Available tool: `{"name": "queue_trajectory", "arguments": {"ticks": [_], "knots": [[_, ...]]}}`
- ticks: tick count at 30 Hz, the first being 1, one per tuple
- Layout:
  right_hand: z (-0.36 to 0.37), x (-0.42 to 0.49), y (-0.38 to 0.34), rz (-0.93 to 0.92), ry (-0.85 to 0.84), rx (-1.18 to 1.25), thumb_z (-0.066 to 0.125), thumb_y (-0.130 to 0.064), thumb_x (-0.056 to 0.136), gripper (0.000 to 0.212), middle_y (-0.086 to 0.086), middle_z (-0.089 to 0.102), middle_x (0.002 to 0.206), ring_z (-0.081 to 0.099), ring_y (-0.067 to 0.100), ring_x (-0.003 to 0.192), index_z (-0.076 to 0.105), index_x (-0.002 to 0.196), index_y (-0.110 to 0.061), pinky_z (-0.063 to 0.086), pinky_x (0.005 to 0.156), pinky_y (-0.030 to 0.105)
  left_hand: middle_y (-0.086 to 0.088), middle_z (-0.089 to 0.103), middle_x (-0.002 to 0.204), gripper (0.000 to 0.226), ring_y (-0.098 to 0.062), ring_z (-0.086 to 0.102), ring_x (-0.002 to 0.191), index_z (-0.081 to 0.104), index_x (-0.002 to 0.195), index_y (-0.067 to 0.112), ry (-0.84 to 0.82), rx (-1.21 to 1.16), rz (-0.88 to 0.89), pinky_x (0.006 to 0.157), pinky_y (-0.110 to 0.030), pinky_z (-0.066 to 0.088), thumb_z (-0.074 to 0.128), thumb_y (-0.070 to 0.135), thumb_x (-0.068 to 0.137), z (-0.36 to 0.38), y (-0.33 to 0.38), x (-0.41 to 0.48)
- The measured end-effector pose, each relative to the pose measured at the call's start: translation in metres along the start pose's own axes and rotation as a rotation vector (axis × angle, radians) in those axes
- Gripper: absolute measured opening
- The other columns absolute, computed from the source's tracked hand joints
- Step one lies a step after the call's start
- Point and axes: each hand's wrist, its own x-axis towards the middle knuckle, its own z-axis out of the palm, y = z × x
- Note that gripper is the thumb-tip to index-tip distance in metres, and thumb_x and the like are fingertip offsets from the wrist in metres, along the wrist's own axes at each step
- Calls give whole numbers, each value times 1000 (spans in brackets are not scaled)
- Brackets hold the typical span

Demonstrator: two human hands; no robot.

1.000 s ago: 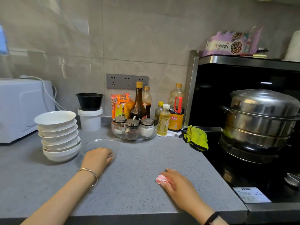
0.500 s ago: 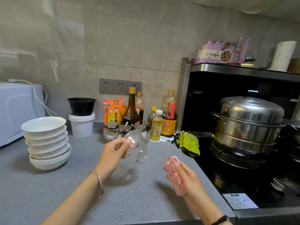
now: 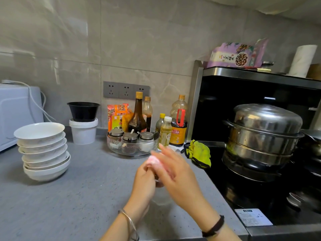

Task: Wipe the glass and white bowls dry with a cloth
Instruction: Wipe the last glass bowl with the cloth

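Observation:
My left hand (image 3: 145,178) grips a clear glass bowl (image 3: 162,199) above the grey counter, near its front edge. The bowl is mostly hidden behind both hands and blurred. My right hand (image 3: 176,176) holds a pink cloth (image 3: 153,161) against the bowl, right beside the left hand's fingers. A stack of several white bowls (image 3: 43,150) stands on the counter (image 3: 78,197) at the left, apart from both hands.
Behind the hands sit a glass dish of spice jars (image 3: 132,145) and several sauce bottles (image 3: 139,115). A white tub with a black bowl on it (image 3: 83,126) stands beside the stack. A yellow-green cloth (image 3: 198,153) and a steel steamer pot (image 3: 260,136) are on the black stove at right.
The left hand lifted the glass bowl off the counter and brought it towards the middle. The right hand raised the pink cloth and has come onto the bowl.

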Motion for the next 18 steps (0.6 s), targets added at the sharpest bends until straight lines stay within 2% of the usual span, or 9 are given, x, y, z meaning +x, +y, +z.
{"name": "queue_trajectory", "arguments": {"ticks": [1,2,5,7,9,12,14,16,18], "knots": [[5,1,7,-32,-38,-161,34,-53,97,38,-25,31,149,18,-12,135,49,132,-48,15,114,19,-4,63,75,29,-9,61,63,61,85,15,36,1,-10,46,-13,47,38,18,102,0,0,-1],[6,3,11,11,-57,-187,30,-54,97,37,-29,26,149,16,-12,135,47,130,-54,15,113,19,0,64,70,34,-7,63,60,62,83,18,67,29,10,45,-12,46,35,23,103,-2,-2,-1],[0,10,16,248,-81,132,32,-57,97,21,-43,26,138,28,-12,133,42,108,-72,33,109,24,3,58,49,53,-6,56,43,65,82,9,85,67,57,42,-17,44,26,40,101,-7,-4,0],[1,12,17,309,-56,285,31,-62,93,24,-33,33,145,36,-15,128,40,114,-67,38,108,27,1,56,46,59,-8,53,40,64,79,5,93,67,85,41,-18,43,24,45,98,-9,-2,0],[4,9,14,242,-23,227,26,-61,93,38,-28,25,151,23,-14,135,35,130,-59,33,113,34,0,56,46,65,-8,53,39,64,75,6,102,55,128,40,-17,43,22,52,91,-9,4,-1],[14,0,0,-12,18,-91,17,-56,99,41,-27,9,156,0,-7,143,23,140,-56,12,118,27,2,63,49,67,-2,61,46,65,71,11,117,82,172,43,-12,44,17,53,91,-7,10,-2],[18,-4,2,-117,33,-192,15,-57,97,45,-27,8,156,-2,-4,144,20,142,-54,10,117,26,6,64,49,65,0,62,49,63,70,13,119,85,174,42,-10,43,16,47,96,-7,13,-6],[15,0,5,-24,18,-55,14,-60,96,42,-33,10,153,6,-9,142,22,138,-60,20,118,31,2,60,45,66,-3,59,44,64,72,10,85,81,199,42,-12,44,15,50,94,-6,14,-9],[8,7,8,161,16,210,20,-62,97,33,-38,19,147,15,-14,138,28,129,-65,25,118,35,-1,57,46,69,-8,55,42,63,74,8,62,80,208,42,-17,45,16,58,85,-7,12,-8]]}}
